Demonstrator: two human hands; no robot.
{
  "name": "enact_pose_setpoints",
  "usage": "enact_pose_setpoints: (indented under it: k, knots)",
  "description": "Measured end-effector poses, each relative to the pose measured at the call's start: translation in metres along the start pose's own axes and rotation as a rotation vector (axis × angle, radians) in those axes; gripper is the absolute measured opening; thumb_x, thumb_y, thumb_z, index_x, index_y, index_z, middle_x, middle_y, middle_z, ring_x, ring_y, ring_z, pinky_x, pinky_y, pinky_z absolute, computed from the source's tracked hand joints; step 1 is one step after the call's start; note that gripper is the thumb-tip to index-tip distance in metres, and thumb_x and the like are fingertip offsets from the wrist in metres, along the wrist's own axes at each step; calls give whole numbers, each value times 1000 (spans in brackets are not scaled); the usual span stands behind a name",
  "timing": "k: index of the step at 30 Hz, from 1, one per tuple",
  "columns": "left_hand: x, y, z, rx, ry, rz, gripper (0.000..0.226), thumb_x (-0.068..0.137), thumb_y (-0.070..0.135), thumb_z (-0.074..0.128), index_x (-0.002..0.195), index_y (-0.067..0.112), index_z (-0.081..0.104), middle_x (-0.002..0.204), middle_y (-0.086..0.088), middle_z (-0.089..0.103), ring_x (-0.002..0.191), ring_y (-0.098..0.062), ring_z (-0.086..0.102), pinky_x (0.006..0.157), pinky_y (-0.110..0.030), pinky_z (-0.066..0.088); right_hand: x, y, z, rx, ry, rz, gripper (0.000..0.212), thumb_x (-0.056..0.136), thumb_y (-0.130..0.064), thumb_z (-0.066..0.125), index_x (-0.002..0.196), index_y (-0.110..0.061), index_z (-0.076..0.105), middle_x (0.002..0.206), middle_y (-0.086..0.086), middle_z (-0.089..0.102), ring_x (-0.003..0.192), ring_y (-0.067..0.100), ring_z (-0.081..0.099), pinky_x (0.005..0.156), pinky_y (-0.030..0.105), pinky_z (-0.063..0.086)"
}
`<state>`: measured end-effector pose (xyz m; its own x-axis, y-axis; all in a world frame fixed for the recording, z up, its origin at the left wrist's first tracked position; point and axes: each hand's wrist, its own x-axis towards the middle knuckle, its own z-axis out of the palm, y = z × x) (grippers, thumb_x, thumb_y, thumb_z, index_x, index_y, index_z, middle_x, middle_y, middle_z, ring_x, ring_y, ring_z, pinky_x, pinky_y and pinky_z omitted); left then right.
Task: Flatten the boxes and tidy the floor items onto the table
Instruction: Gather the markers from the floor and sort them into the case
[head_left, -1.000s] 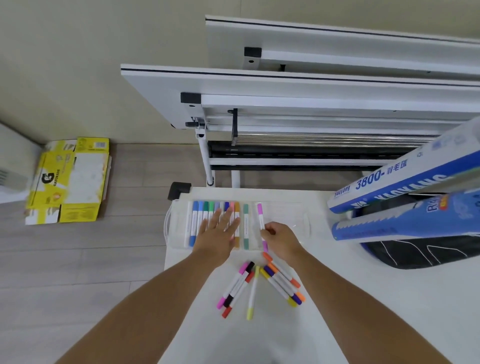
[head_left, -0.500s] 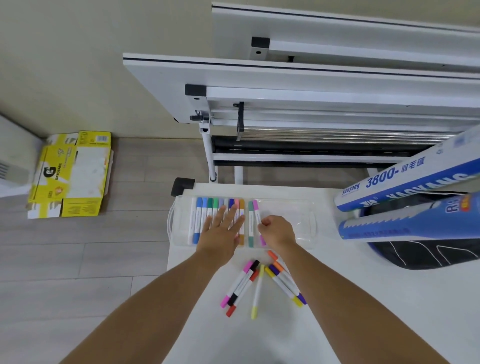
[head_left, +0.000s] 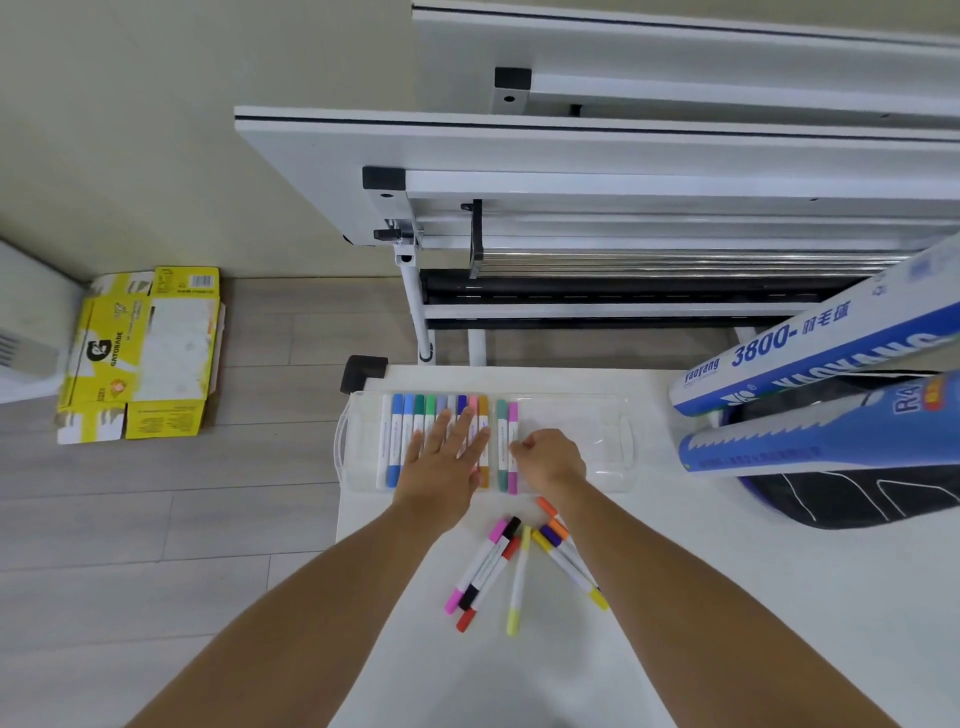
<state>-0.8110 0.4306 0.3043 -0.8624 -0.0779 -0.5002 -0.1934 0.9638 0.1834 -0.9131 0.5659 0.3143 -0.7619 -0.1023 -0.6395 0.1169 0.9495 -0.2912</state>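
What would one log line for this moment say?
left hand: flat on markers in clear case | right hand: seating pink marker | loose markers: on table

Flattened yellow carton (head_left: 140, 356) on the floor carried a black "G" logo and the word "GATORADE"; a barcode sat on its top flap, digits too small to read. White-and-blue long box (head_left: 810, 353) at the right read "3800-" followed by Chinese characters — brand print alongside too skewed to make out. Blue box (head_left: 831, 441) below showed "RA", the rest cut off.
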Motion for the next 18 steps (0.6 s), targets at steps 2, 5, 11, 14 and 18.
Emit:
enact_pose_setpoints:
  k: [2, 5, 11, 14, 18]
  knots:
    - [0, 0, 0, 6, 0, -2, 63, 108, 44, 26, 157, 34, -12, 161, 3, -33, 147, -26, -30, 123, -50, -4, 0, -1, 1, -32, 21, -14, 32, 99, -43, 50, 79, -20, 62, 77, -2, 64, 72, 15, 63, 73, 30, 57]
    - [1, 0, 1, -2, 0, -1, 63, 108, 42, 27, 158, 34, -11, 161, 3, -33, 147, -26, -30, 124, -51, -1, 3, -1, 0, -49, 58, -27, 30, 98, -41, 52, 81, -20, 62, 79, -1, 64, 72, 14, 62, 74, 29, 56]
    - [1, 0, 2, 3, 4, 4, 64, 108, 41, 28, 157, 33, -12, 161, 2, -32, 148, -26, -29, 124, -52, -1, 7, 3, 3, -106, 112, -73, 29, 97, -41, 54, 73, -24, 56, 76, -4, 63, 74, 15, 60, 78, 36, 55]
    - [1, 0, 1, 15, -4, 3, 64, 108, 42, 27, 157, 33, -13, 161, 2, -33, 148, -27, -29, 124, -52, 0, 6, 0, 3, -154, 124, -51, 27, 96, -44, 54, 81, -23, 61, 82, -3, 64, 81, 18, 60, 82, 37, 52]
    - [-1, 2, -3, 29, -22, -3, 64, 108, 41, 27, 158, 32, -12, 162, 1, -30, 149, -28, -27, 124, -52, 1, -1, 4, -9, -145, 97, -95, 25, 95, -42, 57, 84, -20, 62, 83, -2, 65, 81, 18, 61, 81, 35, 53]
